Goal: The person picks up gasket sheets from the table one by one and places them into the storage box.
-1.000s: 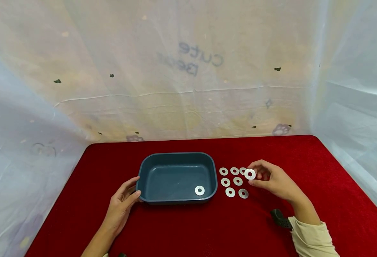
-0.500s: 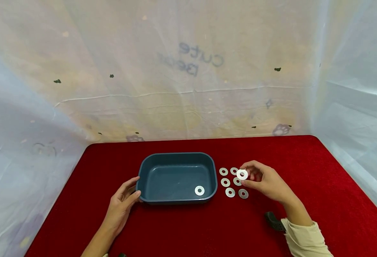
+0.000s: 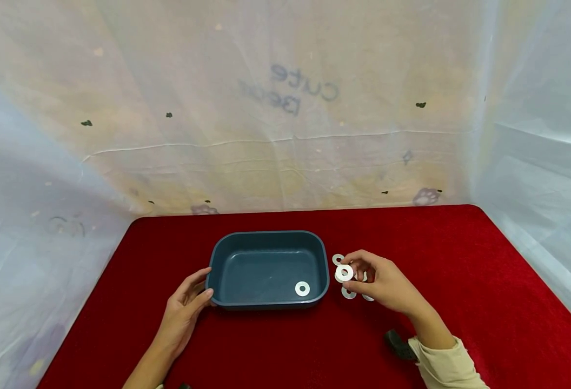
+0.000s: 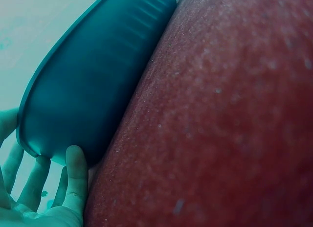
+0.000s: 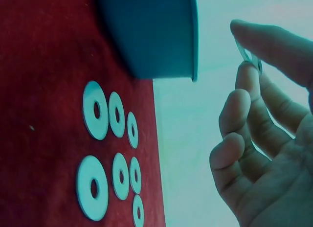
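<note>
In the head view my right hand (image 3: 383,281) pinches a flat metal washer (image 3: 338,273) between thumb and fingertips, close to the right side of a dark blue-grey rectangular box (image 3: 266,241). The right wrist view has the pinched washer (image 5: 253,58) almost edge-on. Several more washers (image 5: 84,188) lie flat on the red cloth beside the box, some of them partly covered by the hand in the head view. One washer (image 3: 297,289) rests inside the box at its front right. My left hand (image 3: 183,308) touches the box's left end from outside with extended, spread fingers.
Red cloth (image 3: 276,351) covers the table, its far edge meeting a pale printed curtain (image 3: 285,173). More hanging sheet (image 3: 538,189) closes off the right side, and another the left. A dark band (image 3: 399,346) sits at my right wrist.
My right hand has moved left with the pinched washer, passing over the loose washers toward the box. My left hand, the box and the washer inside it have stayed put.
</note>
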`<state>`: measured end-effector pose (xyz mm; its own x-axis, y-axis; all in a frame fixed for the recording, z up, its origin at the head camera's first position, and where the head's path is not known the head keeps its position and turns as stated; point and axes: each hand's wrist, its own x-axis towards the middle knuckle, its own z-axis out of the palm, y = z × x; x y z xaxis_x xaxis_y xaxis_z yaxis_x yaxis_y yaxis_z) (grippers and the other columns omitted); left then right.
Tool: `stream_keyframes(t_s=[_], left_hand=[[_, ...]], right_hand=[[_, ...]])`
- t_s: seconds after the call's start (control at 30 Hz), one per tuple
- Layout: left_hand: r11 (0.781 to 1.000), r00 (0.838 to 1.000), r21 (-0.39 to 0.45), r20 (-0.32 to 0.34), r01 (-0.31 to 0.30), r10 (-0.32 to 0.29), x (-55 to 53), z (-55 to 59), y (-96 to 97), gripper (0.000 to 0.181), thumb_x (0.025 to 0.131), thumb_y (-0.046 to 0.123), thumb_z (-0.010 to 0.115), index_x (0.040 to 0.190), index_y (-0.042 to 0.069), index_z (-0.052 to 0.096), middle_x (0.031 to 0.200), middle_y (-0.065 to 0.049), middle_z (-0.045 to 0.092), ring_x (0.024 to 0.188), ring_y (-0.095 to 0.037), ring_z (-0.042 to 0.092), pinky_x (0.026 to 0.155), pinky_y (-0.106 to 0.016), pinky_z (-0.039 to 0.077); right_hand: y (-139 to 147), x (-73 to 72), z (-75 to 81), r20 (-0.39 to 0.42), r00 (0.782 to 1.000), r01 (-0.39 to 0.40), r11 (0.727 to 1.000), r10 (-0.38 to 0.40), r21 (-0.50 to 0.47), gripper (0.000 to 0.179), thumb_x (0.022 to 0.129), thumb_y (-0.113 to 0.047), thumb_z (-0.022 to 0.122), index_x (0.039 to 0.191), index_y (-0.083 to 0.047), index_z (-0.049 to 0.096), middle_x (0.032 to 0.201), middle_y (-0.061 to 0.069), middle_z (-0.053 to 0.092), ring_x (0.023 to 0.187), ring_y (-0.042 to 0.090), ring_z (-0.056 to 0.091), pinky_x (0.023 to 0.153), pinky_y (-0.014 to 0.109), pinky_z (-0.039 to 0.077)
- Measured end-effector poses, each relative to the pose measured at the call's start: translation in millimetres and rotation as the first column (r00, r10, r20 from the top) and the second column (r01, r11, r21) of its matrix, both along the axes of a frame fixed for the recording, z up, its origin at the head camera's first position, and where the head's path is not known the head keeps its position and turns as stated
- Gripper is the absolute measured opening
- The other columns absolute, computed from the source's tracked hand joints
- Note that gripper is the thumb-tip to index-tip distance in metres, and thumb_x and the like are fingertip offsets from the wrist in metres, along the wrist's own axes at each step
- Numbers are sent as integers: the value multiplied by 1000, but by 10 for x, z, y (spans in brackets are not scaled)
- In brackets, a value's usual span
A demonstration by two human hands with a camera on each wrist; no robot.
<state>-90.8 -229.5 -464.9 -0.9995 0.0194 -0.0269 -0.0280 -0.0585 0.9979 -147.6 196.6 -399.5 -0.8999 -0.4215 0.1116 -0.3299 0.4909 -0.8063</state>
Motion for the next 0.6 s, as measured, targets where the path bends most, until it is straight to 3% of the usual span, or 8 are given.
stream_keyframes(t_s=[0.3,0.6], left_hand=[[1000,1000,2,-8,-6,6,-9,-11,-1,53,102,12,57,151,8,37,139,-5,51,109,-8,59,84,-24,55],[1000,1000,-1,0,-14,14,-7,2,8,54,101,11,57,151,8,37,139,-5,50,109,-7,59,83,-24,54]], right_hand=[[-175,16,-65,-12,999,51,998,-52,-45,38,81,-17,83,114,-16,67,86,4,61,75,10,54,60,23,47],[-394,100,-128,48,996,85,994,-82,-62,34,81,-21,83,111,-16,68,85,1,59,75,11,54,65,23,46]])
